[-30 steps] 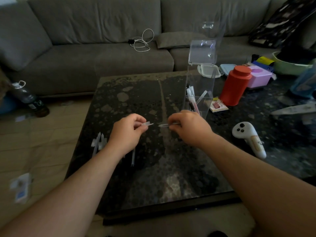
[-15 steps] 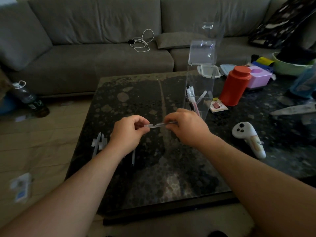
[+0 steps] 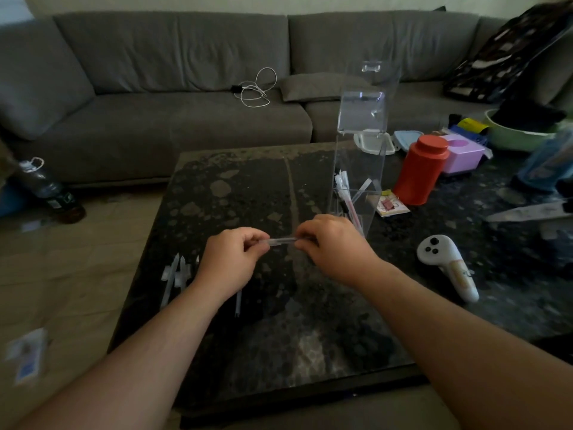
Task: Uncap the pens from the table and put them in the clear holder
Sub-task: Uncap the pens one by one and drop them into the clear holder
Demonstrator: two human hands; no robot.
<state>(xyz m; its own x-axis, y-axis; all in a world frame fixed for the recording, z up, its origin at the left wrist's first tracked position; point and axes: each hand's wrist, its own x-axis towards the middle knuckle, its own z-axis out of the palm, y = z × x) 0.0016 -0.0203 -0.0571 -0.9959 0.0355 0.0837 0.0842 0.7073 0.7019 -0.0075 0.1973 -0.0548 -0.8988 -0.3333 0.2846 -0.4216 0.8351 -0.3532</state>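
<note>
Above the middle of the dark stone table (image 3: 248, 187), both hands hold one clear pen (image 3: 280, 241) level between them. My left hand (image 3: 232, 259) pinches its left end, the cap, and my right hand (image 3: 331, 246) pinches the barrel at its right end. The tall clear holder (image 3: 356, 169) stands upright just behind my right hand, with several pens (image 3: 347, 197) leaning inside it. More pens (image 3: 175, 274) lie near the table's left edge, beside my left wrist. One of them (image 3: 238, 301) is partly hidden under that wrist.
A white game controller (image 3: 446, 265) lies to the right of my right arm. A red canister (image 3: 420, 169), a pink box (image 3: 462, 153) and small containers stand at the back right. A grey sofa (image 3: 186, 88) with a white cable runs behind the table.
A second ago the cap in my left hand and the pen in my right were a little apart. My hands have come together and the two pieces now meet.
</note>
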